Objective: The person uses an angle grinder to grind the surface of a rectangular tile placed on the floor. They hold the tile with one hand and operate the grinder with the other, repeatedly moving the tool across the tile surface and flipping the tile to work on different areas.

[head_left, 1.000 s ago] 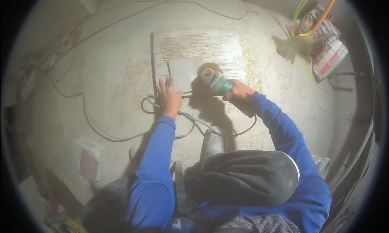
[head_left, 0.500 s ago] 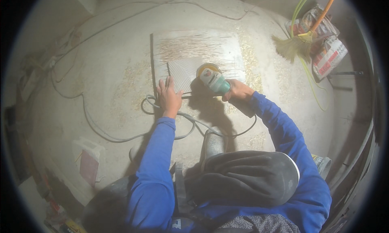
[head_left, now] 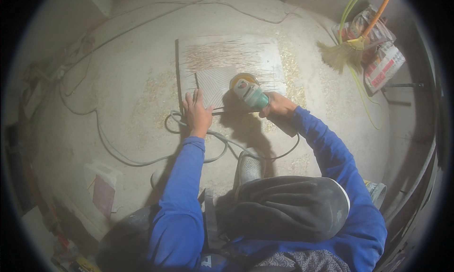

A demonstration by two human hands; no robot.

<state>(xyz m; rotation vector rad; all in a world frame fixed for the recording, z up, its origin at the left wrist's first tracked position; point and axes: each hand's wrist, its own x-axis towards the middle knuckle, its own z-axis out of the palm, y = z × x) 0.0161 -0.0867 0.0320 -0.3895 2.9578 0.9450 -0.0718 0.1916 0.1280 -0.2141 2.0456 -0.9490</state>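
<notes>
My right hand [head_left: 278, 105] is wrapped round the teal body of an angle grinder [head_left: 250, 93]. The grinder's yellowish guard and disc lie at the right edge of a small grey ridged tile [head_left: 215, 85]; the exact contact is hidden under the tool head. My left hand [head_left: 197, 112] rests with fingers stretched out at the tile's lower left corner. Beneath the tile is a larger pale board [head_left: 274, 59], its surface scored with many brownish cut lines. A dark shadow falls below the grinder.
A grey power cord [head_left: 137, 164] loops over the dusty floor near my left forearm and my shoe [head_left: 250, 169]. A straw broom [head_left: 347, 52] and crumpled bags [head_left: 384, 66] are at the far right. A pale block [head_left: 105, 177] sits at the left.
</notes>
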